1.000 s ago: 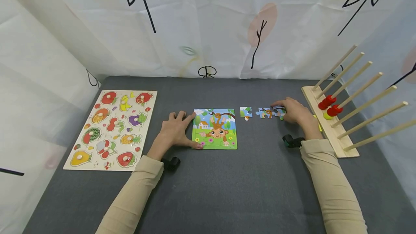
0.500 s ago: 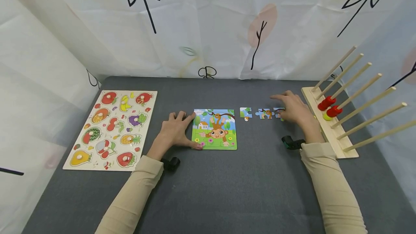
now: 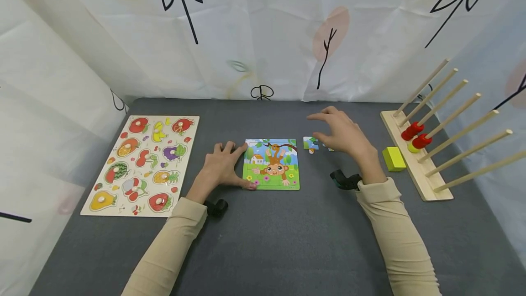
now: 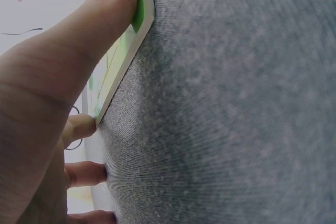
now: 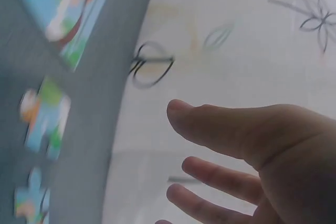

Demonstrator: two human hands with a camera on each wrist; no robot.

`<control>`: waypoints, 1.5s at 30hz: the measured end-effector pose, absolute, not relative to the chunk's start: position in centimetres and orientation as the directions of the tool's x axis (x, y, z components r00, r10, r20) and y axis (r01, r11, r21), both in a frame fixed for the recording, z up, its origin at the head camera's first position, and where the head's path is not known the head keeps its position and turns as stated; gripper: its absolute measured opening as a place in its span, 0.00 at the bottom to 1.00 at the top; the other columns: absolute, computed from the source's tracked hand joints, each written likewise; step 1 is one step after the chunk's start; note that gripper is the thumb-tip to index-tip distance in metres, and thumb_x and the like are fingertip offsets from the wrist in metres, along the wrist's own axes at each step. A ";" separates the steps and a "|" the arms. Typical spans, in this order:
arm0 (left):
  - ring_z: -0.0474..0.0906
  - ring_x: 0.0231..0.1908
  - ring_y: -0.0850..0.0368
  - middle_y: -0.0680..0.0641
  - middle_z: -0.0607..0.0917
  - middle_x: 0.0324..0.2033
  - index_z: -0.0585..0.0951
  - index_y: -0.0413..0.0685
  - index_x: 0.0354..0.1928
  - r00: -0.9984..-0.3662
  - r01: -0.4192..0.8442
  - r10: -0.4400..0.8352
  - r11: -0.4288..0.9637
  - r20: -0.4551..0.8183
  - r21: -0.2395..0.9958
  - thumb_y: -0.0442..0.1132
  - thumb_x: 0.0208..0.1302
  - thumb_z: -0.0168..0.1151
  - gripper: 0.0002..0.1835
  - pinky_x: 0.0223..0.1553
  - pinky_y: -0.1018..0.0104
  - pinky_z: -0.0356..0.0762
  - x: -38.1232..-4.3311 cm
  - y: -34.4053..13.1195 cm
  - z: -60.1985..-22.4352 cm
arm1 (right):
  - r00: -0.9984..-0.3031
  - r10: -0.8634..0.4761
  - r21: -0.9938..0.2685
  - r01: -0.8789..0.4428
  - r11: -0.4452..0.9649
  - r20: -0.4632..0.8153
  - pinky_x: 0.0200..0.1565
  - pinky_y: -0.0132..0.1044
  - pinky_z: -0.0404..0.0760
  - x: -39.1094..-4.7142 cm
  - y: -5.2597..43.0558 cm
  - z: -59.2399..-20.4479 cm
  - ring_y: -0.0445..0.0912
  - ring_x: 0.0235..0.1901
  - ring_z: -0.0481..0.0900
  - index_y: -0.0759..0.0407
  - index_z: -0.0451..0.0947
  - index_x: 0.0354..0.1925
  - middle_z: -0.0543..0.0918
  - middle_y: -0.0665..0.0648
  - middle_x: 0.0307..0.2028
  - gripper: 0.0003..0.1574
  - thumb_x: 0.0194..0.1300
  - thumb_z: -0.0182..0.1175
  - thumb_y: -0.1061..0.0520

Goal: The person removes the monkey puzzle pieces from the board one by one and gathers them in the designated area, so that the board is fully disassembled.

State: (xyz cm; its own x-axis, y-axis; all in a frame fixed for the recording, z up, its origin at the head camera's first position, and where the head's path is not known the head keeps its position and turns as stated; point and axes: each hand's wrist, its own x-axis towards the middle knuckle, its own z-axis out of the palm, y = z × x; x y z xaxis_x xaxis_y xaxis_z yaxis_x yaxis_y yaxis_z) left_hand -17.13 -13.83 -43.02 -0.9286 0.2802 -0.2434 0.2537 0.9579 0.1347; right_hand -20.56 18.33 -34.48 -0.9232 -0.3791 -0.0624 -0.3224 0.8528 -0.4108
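Observation:
A square monkey jigsaw puzzle lies flat at the middle of the table. My left hand spans its left edge, fingers spread, the thumb resting on the lower left corner and the index finger touching the upper left corner. In the left wrist view the thumb lies over the puzzle's rim. My right hand hovers, holding nothing, thumb and fingers apart, over the loose pieces. One loose jigsaw piece shows beside the puzzle; another piece shows below it in the right wrist view. The hand hides others in the head view.
A fruit peg board lies at the left. On the right stands a wooden peg rack with red beads on two of its pegs and some yellow below. A yellow block sits beside the rack. A white patterned cloth hangs behind the table.
My right hand has lifted off the far right loose pieces and moved left over the others, bringing the yellow block into full view. My left hand has stayed on the puzzle.

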 end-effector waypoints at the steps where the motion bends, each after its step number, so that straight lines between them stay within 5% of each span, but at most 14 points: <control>1: 0.63 0.70 0.33 0.39 0.67 0.72 0.57 0.60 0.81 -0.929 0.254 0.280 0.958 -0.243 0.134 0.80 0.38 0.72 0.69 0.51 0.40 0.79 -17.1 -13.9 -43.0 | -0.919 -0.389 -0.413 -0.332 0.848 -0.060 0.57 0.72 0.71 -20.5 17.7 -34.4 0.66 0.67 0.69 0.52 0.72 0.72 0.69 0.67 0.70 0.32 0.72 0.63 0.56; 18: 0.65 0.68 0.33 0.39 0.68 0.71 0.58 0.60 0.81 -0.927 0.254 0.278 0.959 -0.250 0.124 0.81 0.38 0.71 0.69 0.51 0.39 0.79 -17.2 -13.9 -43.1 | -0.829 -0.552 -0.446 -0.464 0.765 -0.085 0.55 0.56 0.80 -18.8 8.7 -36.6 0.57 0.59 0.77 0.49 0.74 0.71 0.77 0.60 0.63 0.32 0.70 0.66 0.53; 25: 0.66 0.67 0.34 0.39 0.68 0.71 0.57 0.61 0.81 -0.927 0.265 0.287 0.957 -0.241 0.119 0.82 0.37 0.71 0.69 0.49 0.39 0.79 -17.1 -14.0 -42.9 | -0.773 -0.607 -0.391 -0.509 0.767 -0.184 0.43 0.44 0.81 -18.2 5.8 -38.5 0.52 0.49 0.79 0.50 0.74 0.70 0.79 0.58 0.60 0.32 0.70 0.66 0.52; 38: 0.63 0.70 0.31 0.39 0.68 0.70 0.58 0.60 0.81 -0.928 0.272 0.294 0.955 -0.230 0.122 0.80 0.39 0.72 0.68 0.50 0.37 0.79 -17.3 -14.1 -42.9 | -0.719 -0.658 -0.386 -0.554 0.738 -0.225 0.42 0.42 0.77 -17.3 4.7 -40.5 0.54 0.50 0.75 0.57 0.76 0.68 0.79 0.59 0.59 0.32 0.68 0.68 0.55; 45: 0.63 0.70 0.31 0.39 0.68 0.70 0.58 0.60 0.81 -0.927 0.268 0.293 0.954 -0.232 0.132 0.80 0.39 0.73 0.67 0.50 0.37 0.78 -17.2 -14.1 -42.9 | -0.712 -0.651 -0.473 -0.493 0.730 -0.262 0.39 0.41 0.74 -17.3 4.3 -40.6 0.47 0.40 0.73 0.57 0.69 0.73 0.79 0.58 0.51 0.40 0.66 0.69 0.63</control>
